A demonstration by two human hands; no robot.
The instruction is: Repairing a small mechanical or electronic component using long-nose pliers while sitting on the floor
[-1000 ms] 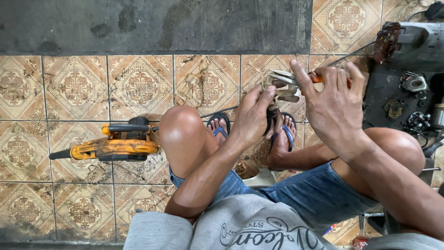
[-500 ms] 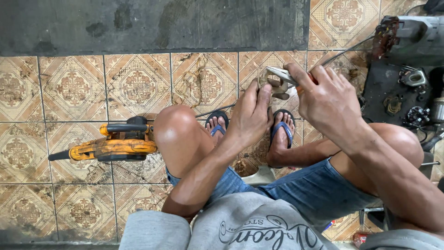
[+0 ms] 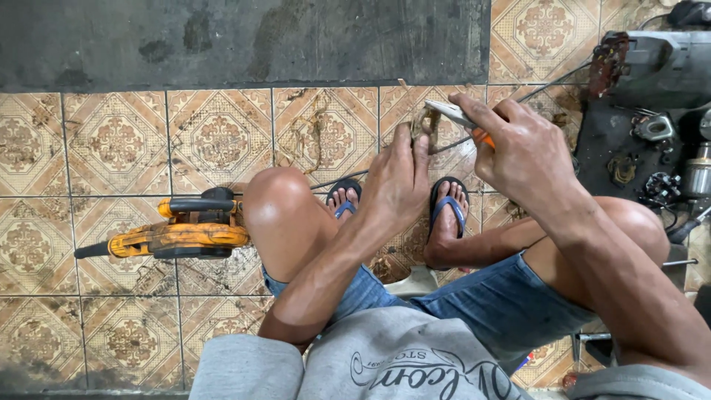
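Note:
My right hand (image 3: 522, 148) grips a plier-like tool (image 3: 453, 115) with an orange handle, its metal tip pointing left. My left hand (image 3: 396, 185) reaches up with the fingers stretched, and the fingertips pinch a small brown tangled piece (image 3: 424, 122) just below the tool's tip. Both hands hover above my feet in blue flip-flops (image 3: 446, 211). A thin dark wire (image 3: 548, 85) runs from near the tool toward the upper right.
A yellow-orange power tool (image 3: 178, 231) lies on the patterned tile floor (image 3: 111, 148) left of my knee. At right, a dark mat (image 3: 629, 148) carries several small metal parts, with a grey machine (image 3: 663, 63) behind it. A dark concrete strip (image 3: 222, 37) runs along the top.
My left hand has left the dark lump it covered by my foot, and its fingers now stretch up to the tool's tip. My right hand has shifted slightly left and up.

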